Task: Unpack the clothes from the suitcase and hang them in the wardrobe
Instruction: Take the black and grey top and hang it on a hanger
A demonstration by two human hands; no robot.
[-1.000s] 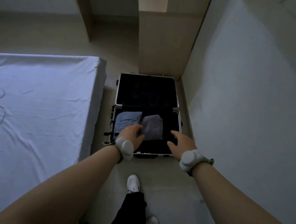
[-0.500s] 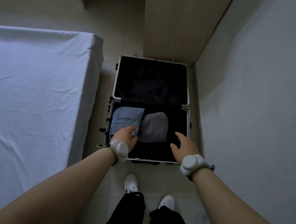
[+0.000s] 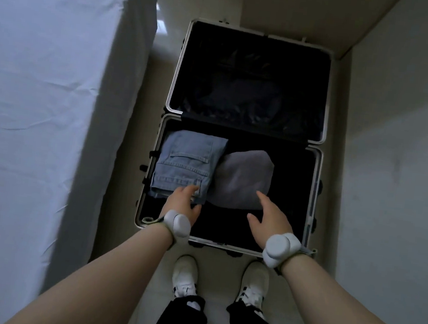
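I see the suitcase (image 3: 292, 186) lying open on the floor (image 3: 131, 132) beside the bed (image 3: 43, 91), with folded jeans (image 3: 185, 162) and a folded grey garment (image 3: 242, 179) side by side in its near half. My left hand (image 3: 182, 203) rests on the jeans' near edge, fingers straight, thumb apart. My right hand (image 3: 270, 218) is at the grey garment's near edge, fingers spread.

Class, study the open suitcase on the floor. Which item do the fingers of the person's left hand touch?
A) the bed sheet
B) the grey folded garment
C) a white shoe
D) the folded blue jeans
D: the left hand lays its fingers on the near edge of the folded blue jeans, which lie left of the grey folded garment inside the suitcase.
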